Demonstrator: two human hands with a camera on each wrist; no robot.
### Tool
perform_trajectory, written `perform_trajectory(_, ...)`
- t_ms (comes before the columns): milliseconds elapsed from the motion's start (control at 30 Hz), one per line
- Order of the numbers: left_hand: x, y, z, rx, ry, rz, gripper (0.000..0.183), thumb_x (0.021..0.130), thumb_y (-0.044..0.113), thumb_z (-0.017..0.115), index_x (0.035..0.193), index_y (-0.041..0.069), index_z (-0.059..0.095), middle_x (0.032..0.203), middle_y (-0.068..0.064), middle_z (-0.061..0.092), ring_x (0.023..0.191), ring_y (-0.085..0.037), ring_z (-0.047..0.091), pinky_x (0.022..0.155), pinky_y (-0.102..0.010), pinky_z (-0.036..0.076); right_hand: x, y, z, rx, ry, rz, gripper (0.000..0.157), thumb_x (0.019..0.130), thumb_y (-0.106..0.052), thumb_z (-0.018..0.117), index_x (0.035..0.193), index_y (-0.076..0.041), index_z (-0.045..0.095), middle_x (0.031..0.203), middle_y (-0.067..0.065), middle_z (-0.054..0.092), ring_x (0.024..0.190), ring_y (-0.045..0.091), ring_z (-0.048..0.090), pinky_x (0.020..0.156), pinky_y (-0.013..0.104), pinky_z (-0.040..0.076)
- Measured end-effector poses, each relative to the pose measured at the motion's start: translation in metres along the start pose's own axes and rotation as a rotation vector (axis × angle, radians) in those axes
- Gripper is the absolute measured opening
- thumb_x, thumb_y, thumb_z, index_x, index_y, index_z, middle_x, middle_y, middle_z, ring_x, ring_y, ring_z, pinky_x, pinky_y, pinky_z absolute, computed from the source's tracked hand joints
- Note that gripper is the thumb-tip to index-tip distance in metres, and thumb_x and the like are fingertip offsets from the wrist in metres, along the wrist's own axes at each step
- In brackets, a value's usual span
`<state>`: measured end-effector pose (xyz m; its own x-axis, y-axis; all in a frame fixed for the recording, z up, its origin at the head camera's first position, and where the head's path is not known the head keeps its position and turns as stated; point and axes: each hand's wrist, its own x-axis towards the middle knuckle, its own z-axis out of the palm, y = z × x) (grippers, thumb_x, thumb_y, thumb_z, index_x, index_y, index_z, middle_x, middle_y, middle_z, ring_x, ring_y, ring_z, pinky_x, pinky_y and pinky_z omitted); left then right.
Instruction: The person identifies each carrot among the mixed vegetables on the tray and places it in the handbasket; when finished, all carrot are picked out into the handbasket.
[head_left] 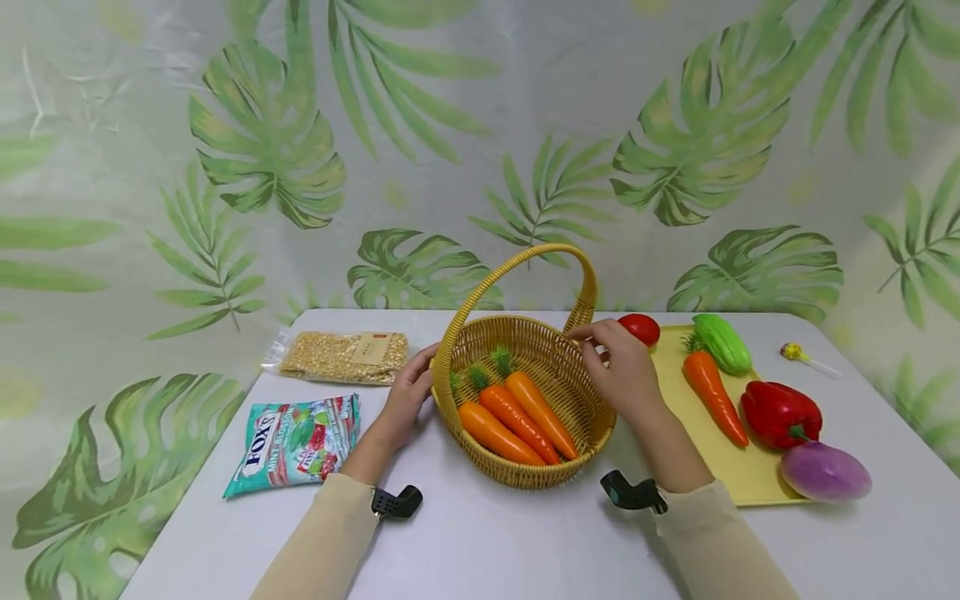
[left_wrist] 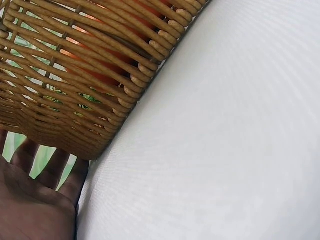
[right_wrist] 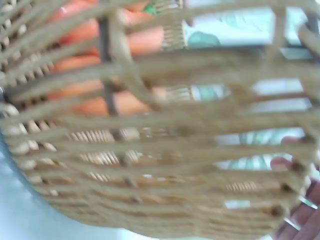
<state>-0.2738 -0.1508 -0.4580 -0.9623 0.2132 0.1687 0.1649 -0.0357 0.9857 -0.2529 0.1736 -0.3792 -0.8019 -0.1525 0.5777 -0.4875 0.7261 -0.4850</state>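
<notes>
A yellow wicker basket (head_left: 517,476) with a tall arched handle stands mid-table. Three orange carrots (head_left: 522,421) with green tops lie inside it. My left hand (head_left: 405,400) rests against the basket's left side; in the left wrist view its fingers (left_wrist: 51,169) stretch straight along the outer wall. At the opposite side, my right hand (head_left: 621,367) has curled fingers over the rim near the handle's foot and grips it. Through the blurred weave in the right wrist view, some fingertips (right_wrist: 281,163) show.
At right, a yellow tray (head_left: 697,475) bears a carrot (head_left: 716,396), a green vegetable (head_left: 722,343) and a red pepper (head_left: 782,414). A purple eggplant (head_left: 825,472) overhangs its edge. A tomato (head_left: 640,329) and lollipop (head_left: 808,358) lie nearby. Grain bag (head_left: 341,357) and Fox's candy bag (head_left: 296,443) lie left.
</notes>
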Motion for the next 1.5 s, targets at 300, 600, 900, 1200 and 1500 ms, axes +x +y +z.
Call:
perform_trajectory(300, -0.003, -0.001, -0.002, -0.015, 0.013, -0.017, 0.043, 0.105, 0.021, 0.048, 0.147, 0.017, 0.049, 0.152, -0.004, 0.048, 0.136, -0.019, 0.044, 0.117, -0.046, 0.035, 0.004, 0.015, -0.019, -0.022, 0.116, 0.089, 0.021, 0.098, -0.006, 0.054, 0.109, -0.006, 0.072, 0.105, 0.013, 0.069, 0.087, 0.027, 0.066, 0.074, 0.043, 0.055)
perform_trajectory(600, -0.002, -0.003, -0.004, -0.005, 0.015, -0.013, 0.043, 0.105, 0.023, 0.048, 0.148, 0.019, 0.049, 0.151, -0.004, 0.049, 0.131, -0.011, 0.049, 0.113, -0.041, 0.039, 0.004, 0.037, -0.037, -0.026, -0.030, 0.250, 0.031, 0.097, -0.010, 0.053, 0.127, -0.002, 0.061, 0.128, 0.024, 0.057, 0.108, 0.039, 0.059, 0.090, 0.054, 0.052)
perform_trajectory(900, -0.001, -0.002, -0.002, -0.004, 0.006, -0.007, 0.042, 0.105, 0.023, 0.047, 0.147, 0.020, 0.050, 0.151, -0.005, 0.050, 0.130, -0.011, 0.050, 0.109, -0.034, 0.042, -0.003, 0.066, -0.053, -0.086, -0.085, 0.311, 0.041, 0.097, -0.016, 0.050, 0.134, 0.001, 0.054, 0.132, 0.031, 0.049, 0.117, 0.046, 0.049, 0.092, 0.062, 0.042)
perform_trajectory(1200, 0.000, -0.004, -0.001, -0.012, 0.010, -0.009, 0.043, 0.105, 0.023, 0.048, 0.147, 0.019, 0.049, 0.152, -0.004, 0.049, 0.134, -0.013, 0.047, 0.115, -0.044, 0.037, -0.011, 0.093, -0.061, -0.118, -0.126, 0.389, 0.046, 0.096, -0.016, 0.052, 0.138, 0.002, 0.050, 0.139, 0.035, 0.046, 0.129, 0.052, 0.039, 0.100, 0.066, 0.036)
perform_trajectory(1500, 0.001, -0.003, 0.000, -0.009, 0.011, -0.013, 0.043, 0.104, 0.022, 0.048, 0.147, 0.015, 0.049, 0.152, -0.004, 0.049, 0.135, -0.013, 0.046, 0.115, -0.043, 0.037, -0.018, 0.108, -0.064, -0.156, -0.181, 0.478, 0.051, 0.095, -0.019, 0.053, 0.141, 0.004, 0.047, 0.137, 0.038, 0.046, 0.123, 0.054, 0.042, 0.099, 0.066, 0.037)
